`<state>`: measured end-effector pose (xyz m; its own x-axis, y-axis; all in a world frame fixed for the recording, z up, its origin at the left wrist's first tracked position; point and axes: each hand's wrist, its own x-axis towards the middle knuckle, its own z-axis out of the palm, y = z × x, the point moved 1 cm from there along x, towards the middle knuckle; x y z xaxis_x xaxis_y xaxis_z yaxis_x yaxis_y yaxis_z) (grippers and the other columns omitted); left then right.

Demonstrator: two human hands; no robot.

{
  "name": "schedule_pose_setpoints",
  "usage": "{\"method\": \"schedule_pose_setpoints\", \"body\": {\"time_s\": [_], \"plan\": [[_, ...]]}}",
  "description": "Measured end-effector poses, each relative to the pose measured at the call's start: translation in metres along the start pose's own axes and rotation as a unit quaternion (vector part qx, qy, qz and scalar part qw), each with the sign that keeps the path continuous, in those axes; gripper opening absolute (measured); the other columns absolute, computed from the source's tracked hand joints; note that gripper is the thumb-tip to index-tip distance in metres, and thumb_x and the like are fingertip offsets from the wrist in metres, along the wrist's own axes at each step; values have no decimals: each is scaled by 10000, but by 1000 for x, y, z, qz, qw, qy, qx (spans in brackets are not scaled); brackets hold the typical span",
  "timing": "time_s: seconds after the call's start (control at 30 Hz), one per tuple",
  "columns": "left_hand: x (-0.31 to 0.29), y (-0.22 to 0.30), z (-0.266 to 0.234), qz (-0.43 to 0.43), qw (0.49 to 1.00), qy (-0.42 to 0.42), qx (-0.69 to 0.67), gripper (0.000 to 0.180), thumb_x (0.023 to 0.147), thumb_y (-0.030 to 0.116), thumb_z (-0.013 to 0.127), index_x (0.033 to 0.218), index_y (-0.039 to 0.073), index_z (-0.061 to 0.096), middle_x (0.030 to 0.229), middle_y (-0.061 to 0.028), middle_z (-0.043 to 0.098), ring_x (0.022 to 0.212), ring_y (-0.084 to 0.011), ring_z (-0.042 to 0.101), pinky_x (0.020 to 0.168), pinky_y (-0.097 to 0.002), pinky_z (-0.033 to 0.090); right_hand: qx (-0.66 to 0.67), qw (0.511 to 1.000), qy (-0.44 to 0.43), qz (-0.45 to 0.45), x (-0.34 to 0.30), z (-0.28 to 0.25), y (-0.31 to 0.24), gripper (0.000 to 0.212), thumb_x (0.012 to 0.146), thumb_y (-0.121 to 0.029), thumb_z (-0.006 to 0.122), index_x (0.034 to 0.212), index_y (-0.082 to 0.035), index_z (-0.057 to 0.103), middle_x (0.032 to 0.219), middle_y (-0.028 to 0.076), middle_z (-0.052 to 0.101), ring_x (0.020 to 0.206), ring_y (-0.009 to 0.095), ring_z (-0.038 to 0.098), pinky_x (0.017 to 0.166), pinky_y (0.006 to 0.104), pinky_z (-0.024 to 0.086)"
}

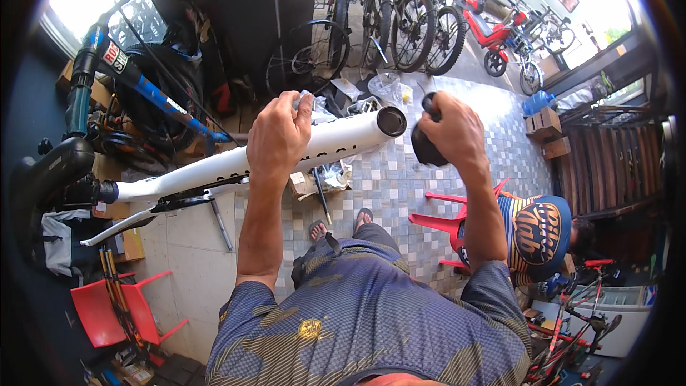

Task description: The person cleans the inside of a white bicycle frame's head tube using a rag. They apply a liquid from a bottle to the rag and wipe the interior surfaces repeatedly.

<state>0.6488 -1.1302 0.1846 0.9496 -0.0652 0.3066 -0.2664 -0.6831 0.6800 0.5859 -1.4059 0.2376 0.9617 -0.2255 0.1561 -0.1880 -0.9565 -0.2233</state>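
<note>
A white bicycle frame is held up in front of me, clamped at its far left end. Its round, dark open tube end points toward my right. My left hand is closed over the white tube; a small pale scrap shows by its thumb and index finger, too indistinct to name. Just right of the tube end, and apart from it, my right hand is closed on a soft-looking black object, whose kind I cannot make out.
A blue bicycle frame stands at the left by a black saddle. Several bicycles line the back, near a red scooter. A person sits on a red chair at the right; another red chair is lower left.
</note>
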Motion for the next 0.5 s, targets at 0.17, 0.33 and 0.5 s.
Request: {"method": "schedule_pose_setpoints", "body": {"time_s": [0.17, 0.33, 0.5], "plan": [[1, 1, 4, 7, 1000, 11, 8, 387, 1014, 392, 628, 1067, 22, 729, 872, -184, 734, 813, -384, 722, 732, -471, 555, 490, 870, 47, 34, -29, 8, 75, 207, 955, -148, 673, 793, -57, 581, 816, 25, 646, 690, 80, 549, 654, 251, 468], [2, -1, 3, 8, 1000, 7, 15, 389, 1010, 396, 632, 1042, 22, 735, 829, -173, 721, 785, -373, 713, 704, -488, 537, 703, 703, 48, 96, -32, 21, 67, 173, 1028, -187, 652, 890, -103, 591, 820, -19, 654, 651, 35, 566, 606, 203, 488], [2, 0, 3, 9, 1000, 10, 15, 398, 1024, 399, 619, 1062, 20, 736, 808, -196, 728, 754, -386, 720, 687, -443, 539, 569, 820, 32, -46, -37, 15, 25, 252, 1024, -202, 680, 1201, -36, 616, 979, 13, 678, 859, 51, 612, 760, 207, 511]]}}
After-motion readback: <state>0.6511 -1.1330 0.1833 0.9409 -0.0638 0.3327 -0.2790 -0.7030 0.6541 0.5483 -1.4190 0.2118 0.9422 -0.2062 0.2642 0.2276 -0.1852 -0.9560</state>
